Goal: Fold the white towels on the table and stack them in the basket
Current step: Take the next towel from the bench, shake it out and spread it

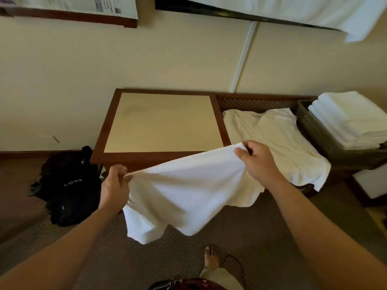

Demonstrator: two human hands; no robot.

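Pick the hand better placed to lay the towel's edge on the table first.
Left, probably. The left hand pinches the towel right at the table front edge; the right hand sits further right, over the unfolded pile.

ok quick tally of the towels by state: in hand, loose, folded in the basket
Held towel, gripped by left hand and right hand: 1
Loose towel beside the table: 1
Folded stack in the basket: 1, layers uncountable
Total: 3

cream wall (146,59) | brown patterned carpet (240,227) | black bag (67,185) on floor
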